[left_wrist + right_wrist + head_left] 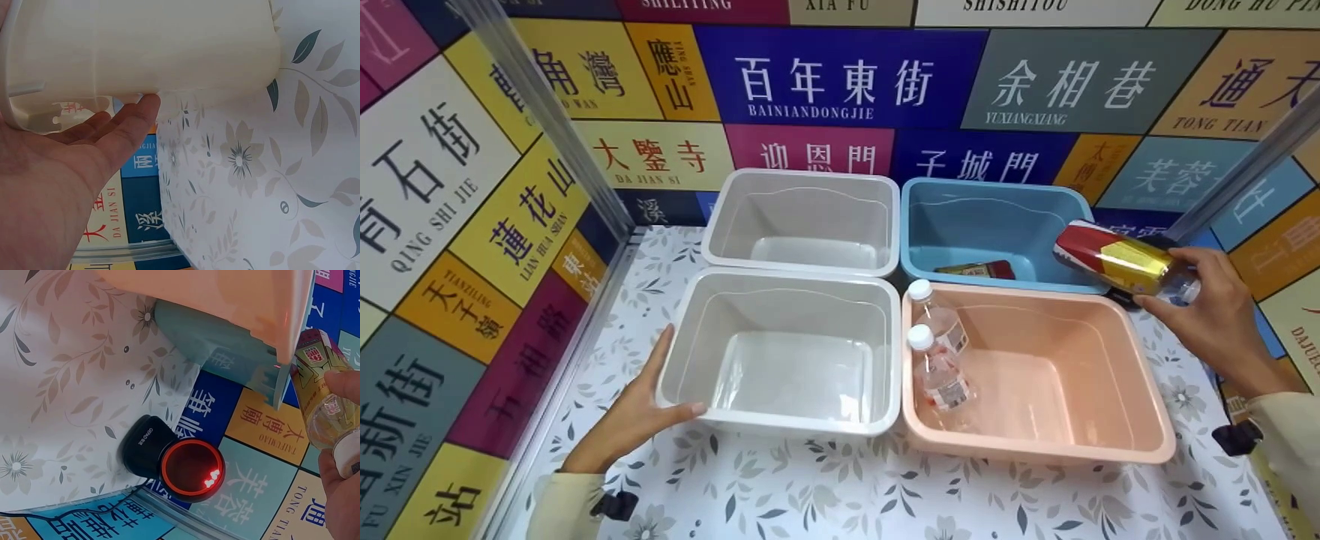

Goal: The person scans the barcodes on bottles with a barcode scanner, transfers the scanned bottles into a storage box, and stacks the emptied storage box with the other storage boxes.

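My right hand (1222, 315) holds a clear plastic bottle (1117, 259) with a red and gold label, tilted over the right end of the blue tub (997, 191). In the right wrist view the fingers are at its white-capped end. My left hand (634, 416) rests at the front left corner of the near pale grey tub (795, 427), thumb at the rim and fingers extended along the outer side wall. Two clear bottles with white caps, a rear bottle (936, 319) and a front bottle (943, 379), stand in the peach tub (1035, 446). A gold-and-red labelled item (975, 270) lies inside the blue tub.
Behind the near grey tub sits a second grey tub (810, 180). A black device with a glowing red ring (193, 469) and a cable stands right of the tubs. Lettered panels (840, 75) enclose the flower-patterned tabletop (825, 487) at the back and sides.
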### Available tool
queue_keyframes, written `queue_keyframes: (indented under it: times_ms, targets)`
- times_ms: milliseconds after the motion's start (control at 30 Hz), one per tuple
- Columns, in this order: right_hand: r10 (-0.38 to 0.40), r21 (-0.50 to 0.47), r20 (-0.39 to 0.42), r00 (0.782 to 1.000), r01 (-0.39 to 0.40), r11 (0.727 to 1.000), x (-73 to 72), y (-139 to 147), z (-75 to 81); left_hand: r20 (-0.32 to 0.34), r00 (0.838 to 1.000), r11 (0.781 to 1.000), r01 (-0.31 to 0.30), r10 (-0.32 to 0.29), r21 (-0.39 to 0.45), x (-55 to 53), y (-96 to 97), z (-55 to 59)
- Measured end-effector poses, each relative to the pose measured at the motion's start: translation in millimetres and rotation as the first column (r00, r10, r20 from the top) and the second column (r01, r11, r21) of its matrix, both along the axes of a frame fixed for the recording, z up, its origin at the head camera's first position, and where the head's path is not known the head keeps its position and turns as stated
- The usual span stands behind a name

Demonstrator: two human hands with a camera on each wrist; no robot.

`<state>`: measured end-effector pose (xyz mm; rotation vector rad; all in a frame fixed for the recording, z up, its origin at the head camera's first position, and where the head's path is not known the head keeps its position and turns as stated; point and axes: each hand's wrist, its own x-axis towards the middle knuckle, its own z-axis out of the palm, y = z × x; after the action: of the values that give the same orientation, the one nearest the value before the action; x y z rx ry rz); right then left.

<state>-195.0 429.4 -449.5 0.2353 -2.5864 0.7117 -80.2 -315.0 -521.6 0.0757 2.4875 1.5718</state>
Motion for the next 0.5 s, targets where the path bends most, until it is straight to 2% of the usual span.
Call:
queue_keyframes:
  times_ms: [167, 500]
  targets:
    - [0.017, -0.035, 0.01, 1.0, -0.017, 0.999, -1.1, -2.6, -0.8, 0.003, 1.0, 1.0, 0.005, -0.005, -0.006, -0.6, 0.0, 0.3]
    - [0.023, -0.046, 0.036, 0.999, -0.022, 0.999, -7.7, -7.2, -3.0, 0.013, 1.0, 1.0, -0.003, 0.003, -0.002, -0.3, -0.3, 0.1]
